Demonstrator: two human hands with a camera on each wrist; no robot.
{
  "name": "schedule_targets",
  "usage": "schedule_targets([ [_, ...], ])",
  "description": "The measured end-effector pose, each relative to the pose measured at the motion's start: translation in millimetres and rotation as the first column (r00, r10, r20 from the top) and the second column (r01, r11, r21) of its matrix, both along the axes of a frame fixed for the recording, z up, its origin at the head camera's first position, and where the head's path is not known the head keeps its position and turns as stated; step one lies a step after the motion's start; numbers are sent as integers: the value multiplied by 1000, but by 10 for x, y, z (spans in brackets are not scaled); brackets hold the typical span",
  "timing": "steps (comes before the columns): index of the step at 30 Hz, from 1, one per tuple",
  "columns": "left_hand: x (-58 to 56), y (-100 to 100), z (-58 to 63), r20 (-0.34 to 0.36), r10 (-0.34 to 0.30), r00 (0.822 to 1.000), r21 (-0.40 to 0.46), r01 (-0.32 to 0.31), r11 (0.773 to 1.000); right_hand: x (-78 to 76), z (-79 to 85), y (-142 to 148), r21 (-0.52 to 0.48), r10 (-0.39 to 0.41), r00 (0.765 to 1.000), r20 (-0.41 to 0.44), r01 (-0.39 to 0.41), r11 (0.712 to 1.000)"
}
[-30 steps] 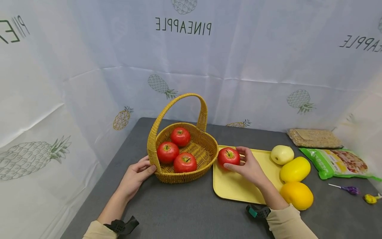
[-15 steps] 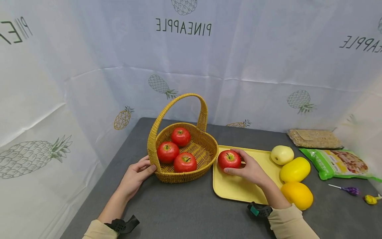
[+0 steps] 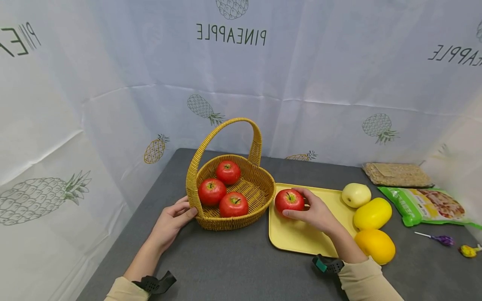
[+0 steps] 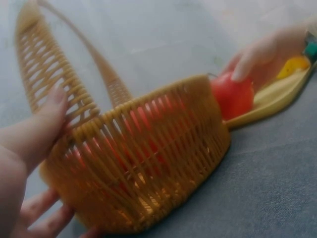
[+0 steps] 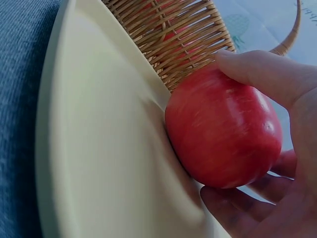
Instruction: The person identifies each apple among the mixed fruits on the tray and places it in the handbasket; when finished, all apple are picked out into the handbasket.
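Cupping the red apple (image 3: 289, 200) at the yellow tray's (image 3: 301, 240) far-left corner, beside the basket (image 3: 260, 186), right hand (image 3: 314, 211) wraps thumb and fingers around its smooth, firm, likely slippery sides, while left hand (image 3: 171, 221), fingers relaxed, steadies the basket's near-left wall.

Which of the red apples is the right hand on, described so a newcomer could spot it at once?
Start at the wicker basket and look just right of it to the yellow tray. At the tray's near-left corner sits one red apple, held in the grip of the right hand. Unlike the three red apples inside the basket, it lies outside.
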State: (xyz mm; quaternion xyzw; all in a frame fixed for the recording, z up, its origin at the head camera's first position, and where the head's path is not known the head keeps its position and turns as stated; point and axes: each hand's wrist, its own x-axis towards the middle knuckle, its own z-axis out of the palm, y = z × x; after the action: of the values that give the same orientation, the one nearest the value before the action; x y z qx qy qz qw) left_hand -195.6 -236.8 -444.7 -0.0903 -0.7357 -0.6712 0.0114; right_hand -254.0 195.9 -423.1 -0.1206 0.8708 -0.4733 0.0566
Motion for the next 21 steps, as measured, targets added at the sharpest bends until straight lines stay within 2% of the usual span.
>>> schedule_targets([
  [10,9,12,12,3,-1,1000,6,1,1000,-17,1,33,23,-20,1000,-9,20,1000],
  [21,14,18,17,-4,-1,1000,4,1,1000,-16,56,36,-34,-10,1000,-22,9,999],
])
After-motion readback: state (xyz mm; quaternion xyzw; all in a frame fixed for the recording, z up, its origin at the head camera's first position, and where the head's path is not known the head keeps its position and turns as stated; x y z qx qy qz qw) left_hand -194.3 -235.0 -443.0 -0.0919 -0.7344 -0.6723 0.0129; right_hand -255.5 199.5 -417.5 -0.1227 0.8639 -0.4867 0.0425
